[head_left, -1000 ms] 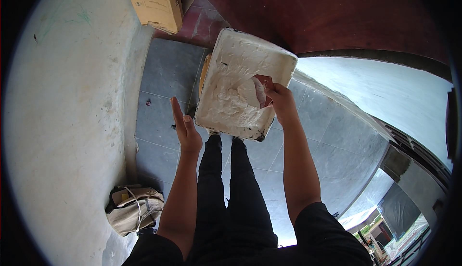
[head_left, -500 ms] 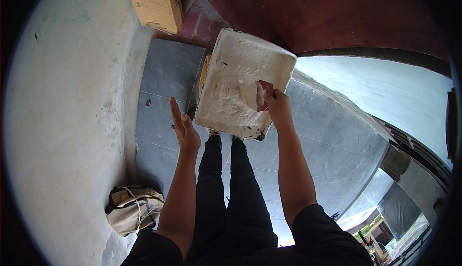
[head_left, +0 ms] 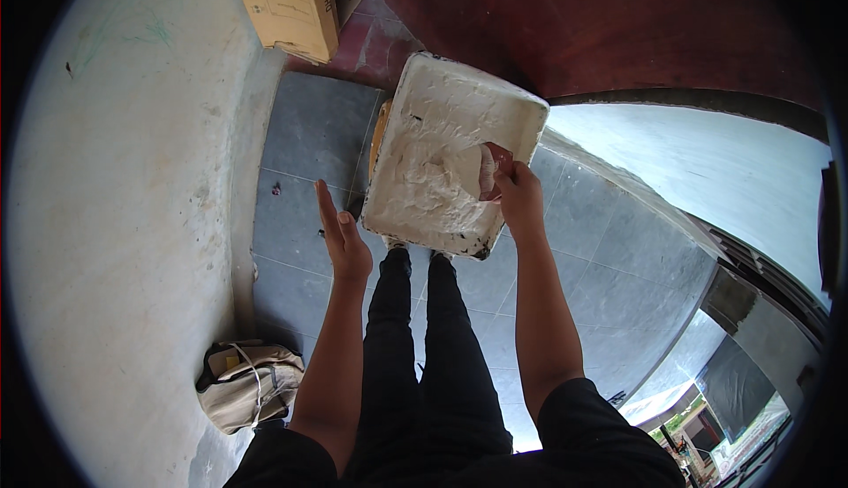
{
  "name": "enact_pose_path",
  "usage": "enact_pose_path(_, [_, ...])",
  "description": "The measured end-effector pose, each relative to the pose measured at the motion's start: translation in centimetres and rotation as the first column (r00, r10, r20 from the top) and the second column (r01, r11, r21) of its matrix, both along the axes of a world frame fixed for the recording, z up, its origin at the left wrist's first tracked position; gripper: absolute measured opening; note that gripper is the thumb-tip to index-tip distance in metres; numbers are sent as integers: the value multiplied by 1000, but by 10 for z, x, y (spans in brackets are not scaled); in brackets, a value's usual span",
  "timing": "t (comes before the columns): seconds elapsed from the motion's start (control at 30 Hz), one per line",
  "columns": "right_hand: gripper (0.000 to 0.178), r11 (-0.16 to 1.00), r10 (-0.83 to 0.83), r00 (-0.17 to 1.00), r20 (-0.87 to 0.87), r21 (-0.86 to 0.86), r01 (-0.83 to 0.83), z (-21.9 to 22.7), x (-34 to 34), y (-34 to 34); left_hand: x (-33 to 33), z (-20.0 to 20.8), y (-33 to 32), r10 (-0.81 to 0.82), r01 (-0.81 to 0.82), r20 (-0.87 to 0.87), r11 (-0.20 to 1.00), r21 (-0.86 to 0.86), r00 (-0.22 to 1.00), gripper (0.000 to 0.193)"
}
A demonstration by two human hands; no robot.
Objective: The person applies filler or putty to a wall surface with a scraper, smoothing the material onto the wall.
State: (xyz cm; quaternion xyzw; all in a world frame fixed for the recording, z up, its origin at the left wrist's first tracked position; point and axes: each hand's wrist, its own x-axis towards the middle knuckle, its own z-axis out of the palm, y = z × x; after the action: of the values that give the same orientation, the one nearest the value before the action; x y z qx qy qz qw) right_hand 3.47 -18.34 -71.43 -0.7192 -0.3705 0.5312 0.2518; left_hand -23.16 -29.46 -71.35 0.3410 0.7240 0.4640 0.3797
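A shallow rectangular tray (head_left: 541, 117) with a smudged rim stands before me, spread with thick white paste (head_left: 433, 157). At its right side my right hand (head_left: 522, 196) grips a flat reddish scraper (head_left: 500, 158) between thumb and fingers. White paste coats the scraper's left part, and its edge lies at the paste. My left hand (head_left: 343, 239) is held in the air just left of the tray, fingers straight and thumb apart, with nothing in it. What supports the tray is mostly hidden, though something yellowish (head_left: 380, 135) shows under its left edge.
Grey floor tiles (head_left: 309, 135) lie around my feet. A pale wall (head_left: 132, 223) rises on the left, with a brown bag (head_left: 256, 386) at its foot. A cardboard box (head_left: 287, 2) stands at the far left, beside a dark red surface (head_left: 636, 29). To the right runs a light blue wall (head_left: 698, 161).
My right hand has shifted the scraper slightly to the right across the paste. My left hand stays open in much the same place.
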Motion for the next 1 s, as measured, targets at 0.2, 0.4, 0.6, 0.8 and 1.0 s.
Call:
enact_pose_path(0.2, [18, 938, 250, 759, 601, 46, -345, 15, -25, 27, 0, -1, -1, -9, 9, -14, 1000, -6, 1000, 84])
enact_pose_path(0.4, [13, 873, 399, 822, 406, 105, -476, 28, -43, 5, 1, 2, -3, -2, 1, -14, 1000, -30, 1000, 85])
enact_pose_path(0.6, [14, 882, 248, 834, 493, 242, -405, 43, -30, 4, 3, 1, -1, -2, 2, -12, 1000, -27, 1000, 86])
enact_pose_path(0.8, [16, 736, 329, 718, 613, 310, -602, 55, -42, 9, -1, -1, -5, 3, -3, -22, 1000, -23, 1000, 85])
enact_pose_path(1.0, [18, 724, 403, 675, 618, 235, -648, 34, -43, 1, 3, 0, -4, -3, 3, -23, 1000, -19, 1000, 85])
